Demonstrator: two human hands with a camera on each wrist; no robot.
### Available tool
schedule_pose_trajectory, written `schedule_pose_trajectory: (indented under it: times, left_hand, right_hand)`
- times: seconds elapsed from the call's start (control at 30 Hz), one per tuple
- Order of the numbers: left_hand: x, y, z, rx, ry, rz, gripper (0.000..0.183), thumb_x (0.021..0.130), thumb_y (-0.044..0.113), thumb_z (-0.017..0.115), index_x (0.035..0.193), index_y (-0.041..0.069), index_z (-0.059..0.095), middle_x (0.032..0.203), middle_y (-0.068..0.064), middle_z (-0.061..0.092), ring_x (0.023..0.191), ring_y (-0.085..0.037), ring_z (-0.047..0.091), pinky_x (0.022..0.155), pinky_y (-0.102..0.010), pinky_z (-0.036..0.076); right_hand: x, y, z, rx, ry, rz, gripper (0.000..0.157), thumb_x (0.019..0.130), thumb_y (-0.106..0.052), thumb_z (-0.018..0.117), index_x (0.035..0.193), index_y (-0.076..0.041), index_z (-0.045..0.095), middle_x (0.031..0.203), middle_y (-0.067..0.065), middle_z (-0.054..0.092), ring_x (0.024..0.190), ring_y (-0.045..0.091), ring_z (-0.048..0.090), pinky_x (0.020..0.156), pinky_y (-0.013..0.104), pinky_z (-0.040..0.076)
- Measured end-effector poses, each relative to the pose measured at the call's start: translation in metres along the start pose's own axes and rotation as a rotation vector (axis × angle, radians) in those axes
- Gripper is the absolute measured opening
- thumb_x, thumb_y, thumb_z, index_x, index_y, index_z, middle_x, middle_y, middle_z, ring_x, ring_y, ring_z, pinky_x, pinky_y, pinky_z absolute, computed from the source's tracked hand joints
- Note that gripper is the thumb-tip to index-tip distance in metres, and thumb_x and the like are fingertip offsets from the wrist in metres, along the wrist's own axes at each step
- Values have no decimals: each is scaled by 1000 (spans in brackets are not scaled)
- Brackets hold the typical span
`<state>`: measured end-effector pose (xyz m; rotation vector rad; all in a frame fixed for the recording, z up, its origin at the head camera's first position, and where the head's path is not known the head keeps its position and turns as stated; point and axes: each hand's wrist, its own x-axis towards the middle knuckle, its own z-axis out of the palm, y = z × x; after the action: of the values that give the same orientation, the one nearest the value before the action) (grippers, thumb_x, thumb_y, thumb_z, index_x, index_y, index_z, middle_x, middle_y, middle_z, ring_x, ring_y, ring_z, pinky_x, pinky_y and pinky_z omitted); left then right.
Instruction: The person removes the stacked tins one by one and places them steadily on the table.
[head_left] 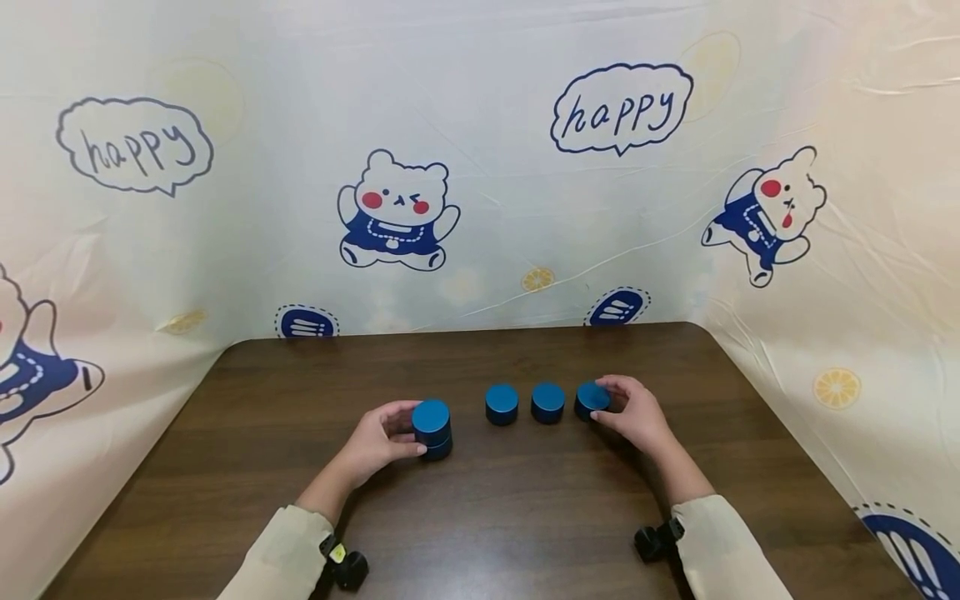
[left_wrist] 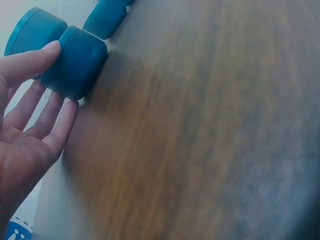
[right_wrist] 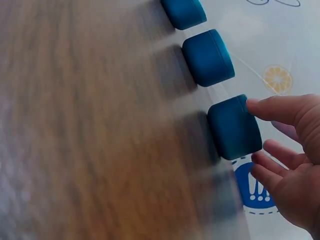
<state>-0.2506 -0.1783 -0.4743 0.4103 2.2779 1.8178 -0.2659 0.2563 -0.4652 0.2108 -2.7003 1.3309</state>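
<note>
On the left, one blue lidded tin [head_left: 431,417] is stacked on a second blue tin [head_left: 438,451], which stands on the table. My left hand [head_left: 382,444] grips this stack from its left side. In the left wrist view its thumb [left_wrist: 42,57] lies where the two tins meet, and the fingers come round the other side. Three more blue tins form a row to the right. My right hand [head_left: 636,412] holds the rightmost tin [head_left: 589,403] between thumb and fingers. The right wrist view has the thumb [right_wrist: 270,107] at that tin's lid edge.
The left tin [head_left: 501,405] and middle tin [head_left: 548,404] of the row stand upright with small gaps between them. All rest on a dark brown wooden table [head_left: 495,517]. A pale printed cloth [head_left: 495,108] hangs behind the table and along its sides.
</note>
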Motion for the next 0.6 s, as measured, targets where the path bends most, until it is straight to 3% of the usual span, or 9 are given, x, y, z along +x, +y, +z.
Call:
schedule_pose_trajectory:
  times: [0.3,0.6]
  left_hand:
    - [-1,2,0,-7,2,1,62,77,2,81,133,4,55,132,-17,58,122,-36,53,96,-44,49]
    - [-1,1,0,-10,-2,9,62,76,3,82,132,5,56,132,-16,58,122,-35,53,97,-42,49]
  right_hand:
    - [-3,-15,1,8,59,-108,47,80,-3,80,123,1,62,134,21,52,122,38,52,102,50,42]
    - [-5,-29,5,44,67,-153,47,80,-3,80,124,-2,63,134,17,54,124,33,51,103,49,42]
